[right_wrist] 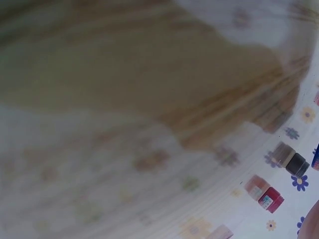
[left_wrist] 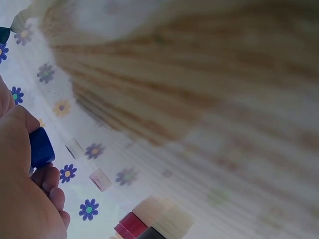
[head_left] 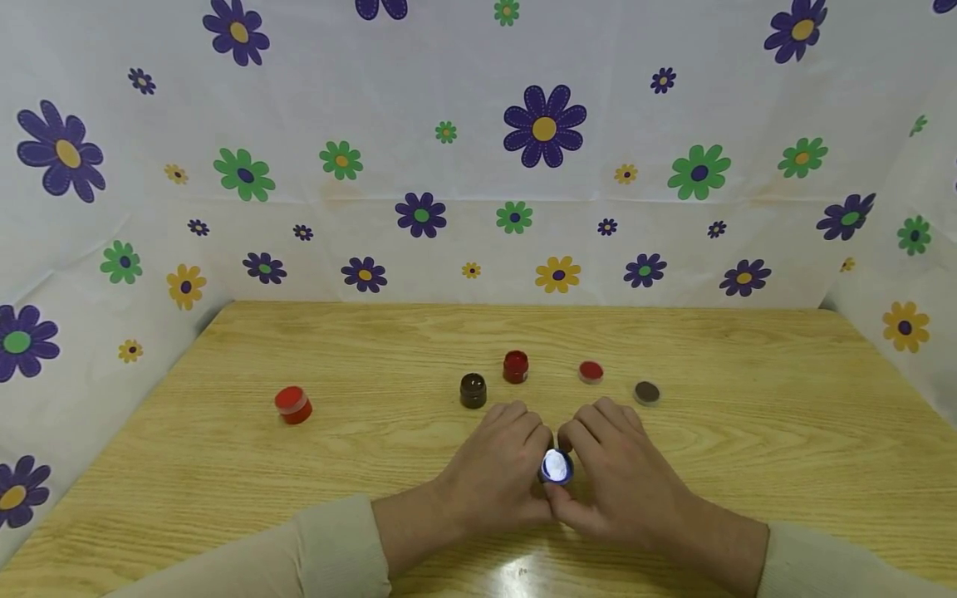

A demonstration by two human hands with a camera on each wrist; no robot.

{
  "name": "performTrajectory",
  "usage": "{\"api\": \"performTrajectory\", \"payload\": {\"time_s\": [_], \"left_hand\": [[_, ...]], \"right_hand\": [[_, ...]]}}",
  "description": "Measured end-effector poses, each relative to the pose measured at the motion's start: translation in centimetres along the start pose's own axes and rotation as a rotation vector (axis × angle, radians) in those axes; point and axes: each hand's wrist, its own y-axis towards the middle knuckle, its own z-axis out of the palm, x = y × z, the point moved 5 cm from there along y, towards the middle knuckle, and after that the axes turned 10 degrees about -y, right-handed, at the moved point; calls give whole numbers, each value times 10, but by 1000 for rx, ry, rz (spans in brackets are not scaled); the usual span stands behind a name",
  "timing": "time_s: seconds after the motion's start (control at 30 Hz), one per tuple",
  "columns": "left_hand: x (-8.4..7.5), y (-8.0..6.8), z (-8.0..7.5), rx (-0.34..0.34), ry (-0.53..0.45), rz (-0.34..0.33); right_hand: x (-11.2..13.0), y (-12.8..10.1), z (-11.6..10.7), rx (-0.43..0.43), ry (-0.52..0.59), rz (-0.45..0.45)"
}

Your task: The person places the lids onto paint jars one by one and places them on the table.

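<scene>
Both hands meet at a small blue jar (head_left: 557,467) near the front of the table, its round top shining white with a blue rim. My left hand (head_left: 489,473) grips the jar from the left, fingers curled. From the other side my right hand (head_left: 624,482) holds it, thumb at the near edge and fingers bent at the far edge. In the left wrist view the blue jar (left_wrist: 42,148) shows between a thumb and curled fingers. Just beyond the hands stand an uncapped dark brown jar (head_left: 473,391) and an uncapped red jar (head_left: 516,367).
A red lid (head_left: 591,371) and a brown lid (head_left: 647,393) lie on the wooden table (head_left: 374,349), right of the uncapped jars. Farther left stands a red jar with its lid on (head_left: 293,404). A flowered cloth (head_left: 463,166) hangs behind the table and along its sides.
</scene>
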Motion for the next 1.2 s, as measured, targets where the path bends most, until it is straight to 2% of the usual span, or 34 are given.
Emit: {"api": "performTrajectory", "payload": {"time_s": [0.27,0.53,0.9,1.2], "left_hand": [[-2,0,-1,25,40,16],[0,-1,0,46,33,-28],[-2,-1,-2,-6,38,6],[-2,-1,-1,-2,28,2]], "right_hand": [[-1,-1,0,3,-11,-5],[-2,-1,0,11,26,5],[1,-2,-2,-42,25,-37],[1,-1,-2,-46,21,-43]]}}
